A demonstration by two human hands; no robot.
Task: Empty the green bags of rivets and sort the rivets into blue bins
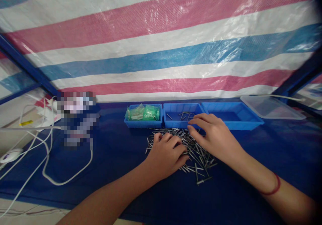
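Note:
A loose pile of thin metal pins [198, 154] lies on the blue table cloth [125, 184]. My left hand [166, 156] rests on the pile's left side with its fingers curled down into the pins. Over the pile's upper right part is my right hand [213, 134], fingers bent and fingertips touching the pins near the middle blue tray [176, 109]. That tray holds a few pins [186, 115]. What either hand holds under its fingers is hidden.
Three blue trays stand in a row behind the pile: the left one [130, 122] holds green packets [143, 112], the right one [233, 116] looks bare. A clear plastic lid [271, 106] lies at the far right. White cables [47, 158] run across the left. A striped tarp [161, 40] hangs behind.

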